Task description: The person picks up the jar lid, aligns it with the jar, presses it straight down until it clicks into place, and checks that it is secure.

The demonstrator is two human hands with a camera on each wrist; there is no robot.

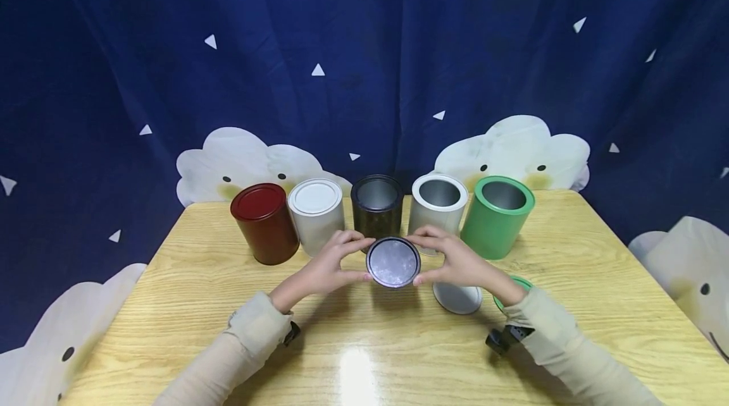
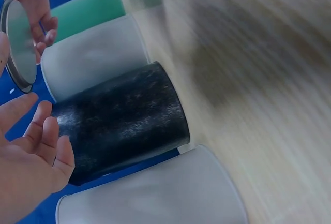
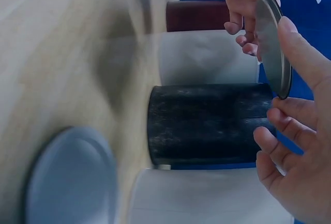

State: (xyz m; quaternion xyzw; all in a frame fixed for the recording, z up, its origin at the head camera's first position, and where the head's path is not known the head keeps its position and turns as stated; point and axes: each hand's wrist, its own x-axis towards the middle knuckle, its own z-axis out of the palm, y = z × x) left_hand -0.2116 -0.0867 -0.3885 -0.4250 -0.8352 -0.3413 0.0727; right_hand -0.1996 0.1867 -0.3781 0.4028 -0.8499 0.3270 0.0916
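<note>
Between both hands a round black-rimmed can lid (image 1: 393, 262) is held above the table, its grey face toward the head camera. My left hand (image 1: 336, 262) pinches its left edge with thumb and forefinger. On the opposite edge, my right hand (image 1: 447, 258) does the same; its other fingers are loosely bent in the right wrist view. Just beyond the lid stands the black can (image 1: 377, 207), uncovered, its grey inside showing. In both wrist views the lid (image 2: 21, 45) is tilted near the top of the black can (image 3: 212, 123).
A dark red can (image 1: 264, 224) and a white can (image 1: 316, 216), both lidded, stand left of the black one. To the right are an uncovered white can (image 1: 438, 203) and green can (image 1: 498, 219). A white lid (image 1: 457, 298) and a green lid (image 1: 521, 281) lie in front.
</note>
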